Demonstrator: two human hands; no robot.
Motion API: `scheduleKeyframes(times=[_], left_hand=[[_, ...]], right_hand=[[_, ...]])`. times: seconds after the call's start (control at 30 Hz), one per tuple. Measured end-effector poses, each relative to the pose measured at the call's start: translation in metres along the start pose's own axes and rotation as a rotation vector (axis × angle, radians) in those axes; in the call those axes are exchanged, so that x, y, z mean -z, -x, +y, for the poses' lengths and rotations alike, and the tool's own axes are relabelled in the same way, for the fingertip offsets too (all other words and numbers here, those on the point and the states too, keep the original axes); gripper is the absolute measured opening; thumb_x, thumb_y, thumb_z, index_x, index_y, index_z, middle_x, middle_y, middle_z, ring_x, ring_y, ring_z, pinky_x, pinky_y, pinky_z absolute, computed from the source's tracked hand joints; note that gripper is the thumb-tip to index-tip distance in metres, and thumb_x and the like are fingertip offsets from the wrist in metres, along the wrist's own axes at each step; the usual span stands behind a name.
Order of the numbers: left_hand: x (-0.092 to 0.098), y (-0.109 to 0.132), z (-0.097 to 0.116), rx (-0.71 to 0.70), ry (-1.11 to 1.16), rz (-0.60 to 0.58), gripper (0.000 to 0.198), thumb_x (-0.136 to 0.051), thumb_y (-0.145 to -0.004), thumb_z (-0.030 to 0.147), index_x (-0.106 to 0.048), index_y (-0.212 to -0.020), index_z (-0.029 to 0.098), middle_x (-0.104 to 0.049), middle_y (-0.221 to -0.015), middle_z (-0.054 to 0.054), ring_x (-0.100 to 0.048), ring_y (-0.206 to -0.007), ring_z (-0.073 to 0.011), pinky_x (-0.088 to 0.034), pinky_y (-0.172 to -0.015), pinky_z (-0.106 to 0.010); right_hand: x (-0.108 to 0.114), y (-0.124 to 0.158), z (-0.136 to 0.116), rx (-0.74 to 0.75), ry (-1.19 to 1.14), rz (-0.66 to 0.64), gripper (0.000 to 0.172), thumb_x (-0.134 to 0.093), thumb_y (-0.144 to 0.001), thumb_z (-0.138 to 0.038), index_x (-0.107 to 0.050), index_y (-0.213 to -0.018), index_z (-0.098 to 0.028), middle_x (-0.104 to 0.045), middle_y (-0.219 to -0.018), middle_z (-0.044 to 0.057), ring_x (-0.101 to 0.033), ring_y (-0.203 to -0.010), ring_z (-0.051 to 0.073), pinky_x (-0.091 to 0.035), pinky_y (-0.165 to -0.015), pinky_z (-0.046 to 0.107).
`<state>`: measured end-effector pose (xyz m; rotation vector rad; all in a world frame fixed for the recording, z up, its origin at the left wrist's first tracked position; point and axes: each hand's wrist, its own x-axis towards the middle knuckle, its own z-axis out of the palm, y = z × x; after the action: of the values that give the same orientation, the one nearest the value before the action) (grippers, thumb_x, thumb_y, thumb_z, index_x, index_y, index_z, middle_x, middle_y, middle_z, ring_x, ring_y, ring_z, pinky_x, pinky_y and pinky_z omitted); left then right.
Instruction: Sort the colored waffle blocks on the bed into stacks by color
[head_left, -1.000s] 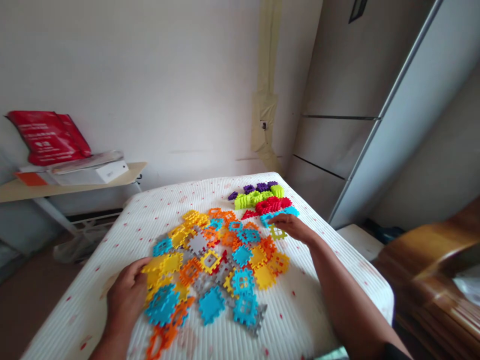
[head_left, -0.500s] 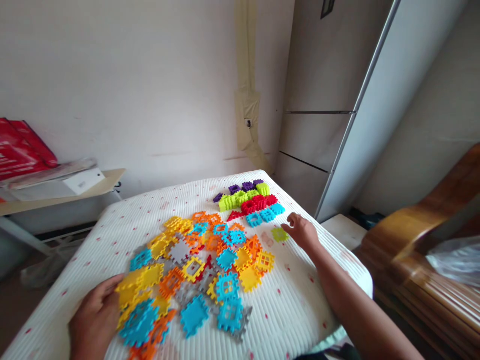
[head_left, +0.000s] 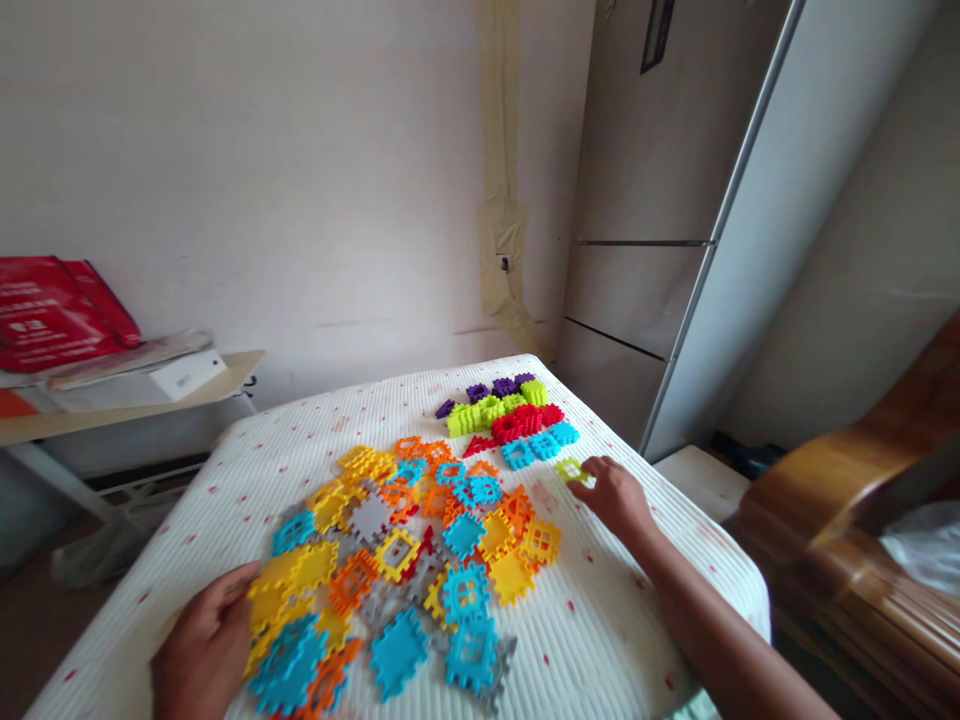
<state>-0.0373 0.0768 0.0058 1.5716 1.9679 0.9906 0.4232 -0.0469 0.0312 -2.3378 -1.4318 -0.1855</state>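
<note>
My right hand (head_left: 616, 497) is on the right side of the bed-like surface, its thumb and fingers closed on the edge of a lime-green toothed building piece (head_left: 570, 470) with an open centre. At the near left, my left hand (head_left: 206, 635) lies against the yellow toothed pieces (head_left: 289, 580) at the edge of a loose pile; its fingers are partly hidden and look loosely stretched. Blue, orange, yellow, grey and a few red pieces overlap in that pile, among them a blue square (head_left: 399, 652) and a grey one (head_left: 370, 517).
Rows of blue (head_left: 531, 449), red (head_left: 519, 424), lime-green (head_left: 487, 412) and purple pieces (head_left: 502, 387) line the far right of the white quilted cover (head_left: 600, 650). A fridge (head_left: 637, 200) stands behind, a side table (head_left: 247, 370) with a red bag (head_left: 64, 315) at left, wooden furniture (head_left: 840, 490) at right.
The view has tipped slightly, so everything sits a little lower. My right hand has come down to the lime-green piece and closed on it. My left hand stays by the yellow pieces.
</note>
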Motion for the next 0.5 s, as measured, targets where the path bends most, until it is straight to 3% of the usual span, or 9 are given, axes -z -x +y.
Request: scheduleKeyframes(times=[0.13,0.23,0.37,0.5], left_hand=[[0.001,0.004,0.006,0.05,0.03,0.0,0.031,-0.041,-0.068,0.035,-0.057,-0.093,0.026,-0.065,-0.104,-0.004,-0.06,-0.101,-0.0272,-0.04,-0.098,-0.042],[0.002,0.007,0.008,0.08,0.025,0.007,0.031,-0.041,-0.068,0.038,-0.058,-0.091,0.028,-0.067,-0.101,-0.003,-0.062,-0.097,-0.0275,-0.043,-0.096,-0.042],[0.003,0.005,0.005,0.101,0.009,0.015,0.028,-0.043,-0.066,0.04,-0.06,-0.085,0.03,-0.069,-0.093,0.0,-0.064,-0.09,-0.0282,-0.046,-0.091,-0.043],[0.0,0.0,-0.005,0.09,0.015,0.039,0.025,-0.044,-0.066,0.04,-0.06,-0.083,0.031,-0.07,-0.088,0.001,-0.065,-0.086,-0.0286,-0.049,-0.086,-0.043]], right_hand=[[0.015,-0.044,-0.013,0.07,-0.07,0.168,0.032,-0.054,-0.081,-0.044,-0.066,-0.094,-0.018,-0.066,-0.091,0.007,-0.061,-0.082,0.019,-0.04,-0.071,0.026],[0.016,-0.087,-0.038,0.063,-0.001,0.176,0.033,-0.052,-0.083,-0.044,-0.067,-0.098,-0.018,-0.065,-0.095,0.008,-0.06,-0.087,0.021,-0.039,-0.072,0.028],[-0.003,-0.129,-0.068,0.025,0.097,0.108,0.036,-0.047,-0.086,-0.044,-0.064,-0.103,-0.018,-0.064,-0.1,0.011,-0.057,-0.095,0.023,-0.038,-0.076,0.031],[-0.026,-0.148,-0.079,0.021,0.17,0.085,0.035,-0.045,-0.087,-0.043,-0.062,-0.104,-0.018,-0.062,-0.104,0.013,-0.054,-0.1,0.025,-0.037,-0.079,0.034]])
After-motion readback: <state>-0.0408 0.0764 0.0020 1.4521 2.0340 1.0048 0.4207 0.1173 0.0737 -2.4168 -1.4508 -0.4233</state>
